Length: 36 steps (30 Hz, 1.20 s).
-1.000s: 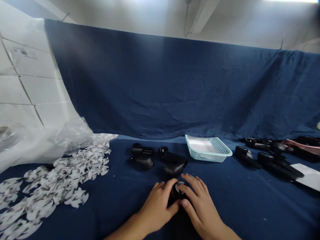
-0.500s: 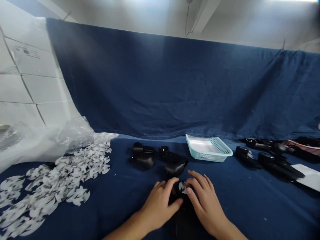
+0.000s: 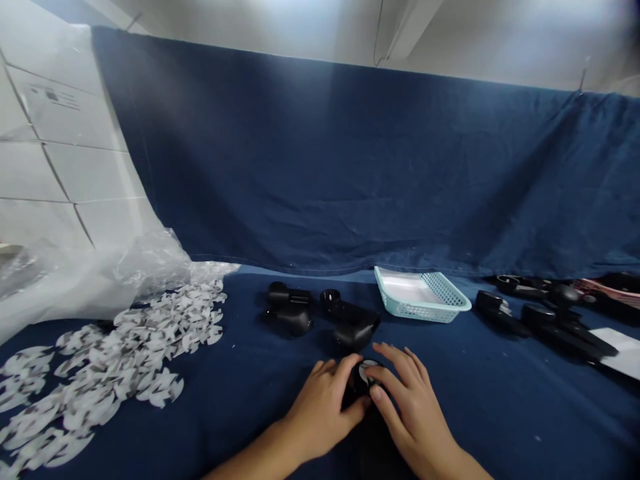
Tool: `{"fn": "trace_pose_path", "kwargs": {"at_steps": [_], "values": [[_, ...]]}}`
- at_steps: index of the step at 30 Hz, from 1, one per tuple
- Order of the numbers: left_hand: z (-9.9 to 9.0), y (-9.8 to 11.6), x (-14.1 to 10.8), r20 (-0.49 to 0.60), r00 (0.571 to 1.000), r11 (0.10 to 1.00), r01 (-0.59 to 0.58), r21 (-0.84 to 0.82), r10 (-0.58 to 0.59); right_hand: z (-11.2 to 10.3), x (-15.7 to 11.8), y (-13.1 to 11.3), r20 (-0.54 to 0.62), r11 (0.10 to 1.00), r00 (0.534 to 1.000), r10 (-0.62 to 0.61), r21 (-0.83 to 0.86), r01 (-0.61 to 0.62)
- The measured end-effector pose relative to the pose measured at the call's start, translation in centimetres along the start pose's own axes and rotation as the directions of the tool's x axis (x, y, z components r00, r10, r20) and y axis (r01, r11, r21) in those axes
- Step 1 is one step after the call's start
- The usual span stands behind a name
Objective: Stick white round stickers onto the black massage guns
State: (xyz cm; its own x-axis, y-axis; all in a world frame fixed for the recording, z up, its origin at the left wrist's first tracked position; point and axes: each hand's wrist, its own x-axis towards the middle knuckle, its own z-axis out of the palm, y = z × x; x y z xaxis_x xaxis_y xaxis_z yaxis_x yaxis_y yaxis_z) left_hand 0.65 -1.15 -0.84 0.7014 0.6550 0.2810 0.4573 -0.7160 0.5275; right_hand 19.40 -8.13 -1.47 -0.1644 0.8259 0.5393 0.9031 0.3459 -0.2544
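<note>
A black plastic part [image 3: 374, 443] with a round, cup-like end lies toward me at the bottom middle. My left hand [image 3: 320, 413] is closed around the left side of that round end, thumb in front and index finger behind. Inside the round end shows a small grey-white piece [image 3: 366, 369], partly covered by fingers. My right hand [image 3: 413, 410] has its thumb and index finger closed on this piece, while its other fingers reach out behind. Just beyond the hands lie two more black plastic parts, one curved with a ring end [image 3: 353, 323], one shorter [image 3: 290, 310].
A heap of flat grey-white pieces [image 3: 125, 357] spreads across the left, beside clear plastic wrap [image 3: 150, 260]. A light blue basket [image 3: 427, 312] stands at the back. Several black parts [image 3: 565, 330] and a white sheet [image 3: 623, 350] lie right. A blue cloth [image 3: 325, 167] hangs behind.
My right index finger has bent further over the grey-white piece in the round end. My left hand keeps its hold. The view has shifted slightly.
</note>
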Motion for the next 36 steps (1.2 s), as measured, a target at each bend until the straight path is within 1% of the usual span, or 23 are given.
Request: {"fn": "trace_pose_path", "kwargs": {"at_steps": [4,7,13,17,21,25,29,36], "values": [[0.16,-0.06,0.02,-0.002,1.000,1.000,-0.015,0.008,0.015,-0.48,0.71,-0.33,0.022,0.998,0.999,0.028,-0.055,-0.026],[0.11,-0.01,0.02,-0.002,1.000,0.999,-0.027,0.019,0.027,-0.62,0.78,-0.45,0.046,0.995,0.999,-0.008,-0.099,0.013],[-0.08,0.06,0.05,0.008,0.999,0.999,-0.033,0.031,0.033,-0.51,0.55,-0.41,0.048,0.992,0.998,-0.052,-0.113,0.057],[-0.01,0.10,0.06,0.008,1.000,0.999,-0.020,0.034,0.020,-0.49,0.63,-0.50,0.052,0.990,0.998,-0.019,-0.139,0.026],[-0.04,0.27,0.11,0.012,1.000,0.999,-0.006,0.034,0.006,-0.48,0.72,-0.56,0.042,0.990,0.998,0.045,-0.138,-0.039],[-0.21,0.43,0.12,0.017,1.000,0.999,0.010,0.032,-0.010,-0.47,0.71,-0.51,0.010,0.990,0.995,0.102,-0.094,-0.101],[-0.34,0.55,0.10,0.021,1.000,0.999,0.021,0.027,-0.021,-0.45,0.58,-0.32,-0.010,0.988,0.988,0.151,0.005,-0.151],[-0.44,0.71,0.08,0.020,0.999,0.999,0.026,0.019,-0.027,0.00,0.20,0.18,-0.031,0.964,0.981,0.190,0.197,-0.181]]}}
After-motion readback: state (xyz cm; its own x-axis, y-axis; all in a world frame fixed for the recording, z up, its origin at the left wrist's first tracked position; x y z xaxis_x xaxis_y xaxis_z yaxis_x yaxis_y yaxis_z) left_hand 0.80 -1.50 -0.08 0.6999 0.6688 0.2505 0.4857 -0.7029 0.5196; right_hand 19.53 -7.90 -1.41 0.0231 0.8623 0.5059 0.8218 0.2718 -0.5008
